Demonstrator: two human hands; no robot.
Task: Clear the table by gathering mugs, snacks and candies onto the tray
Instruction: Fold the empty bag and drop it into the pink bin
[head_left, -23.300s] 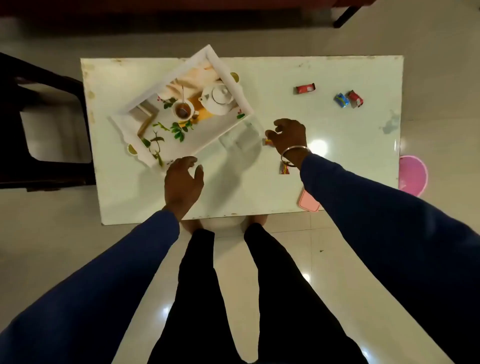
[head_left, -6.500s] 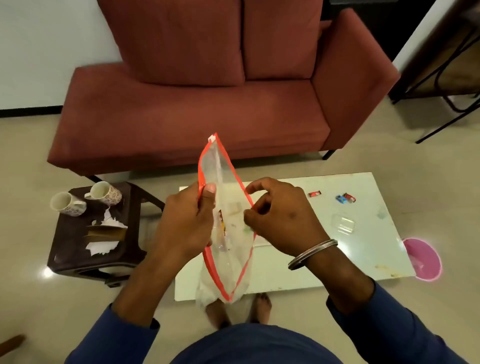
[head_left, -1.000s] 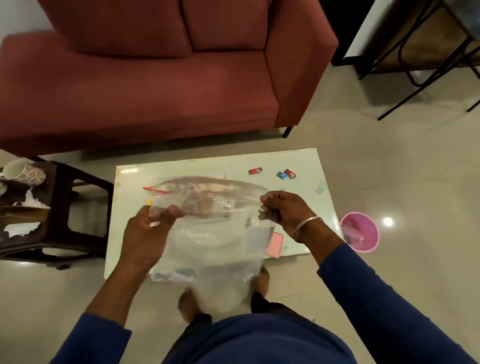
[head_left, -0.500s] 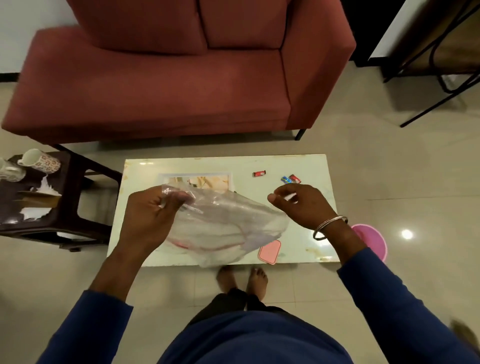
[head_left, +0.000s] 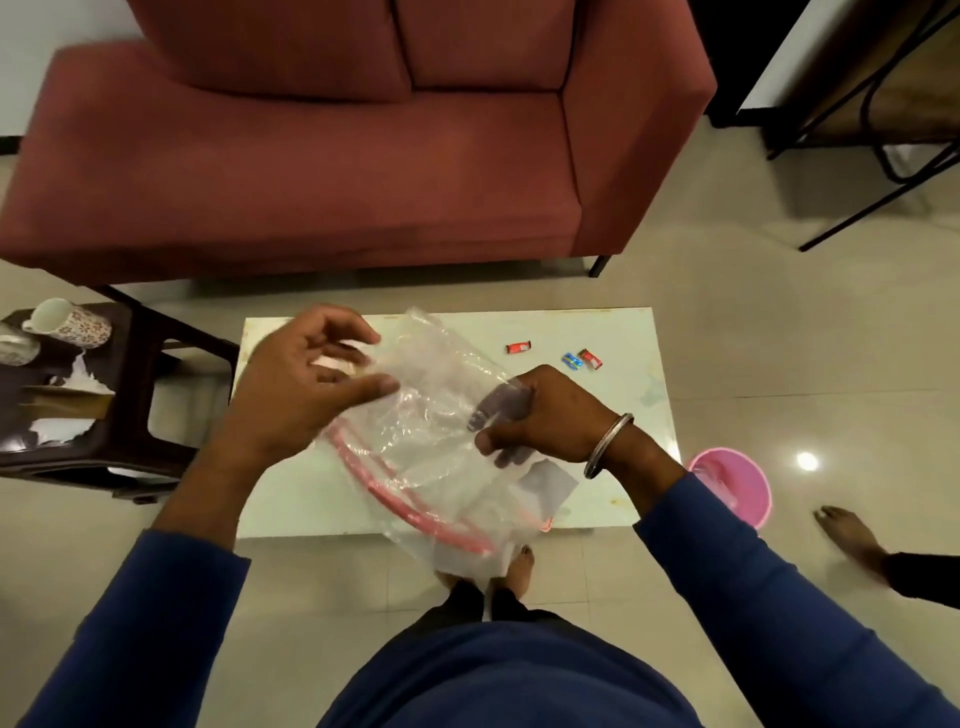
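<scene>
Two hands meet on a crumpled clear plastic zip bag with a red seal, above the white rectangular tabletop. The right hand grips its side, fingers curled round the plastic. The left hand rests its thumb on the bag with fingers loosely bent; whether it pinches is unclear. Three small wrapped candies lie on the tabletop's far right.

One head-worn wide-angle view, looking forward and down, table close below, sofa beyond
</scene>
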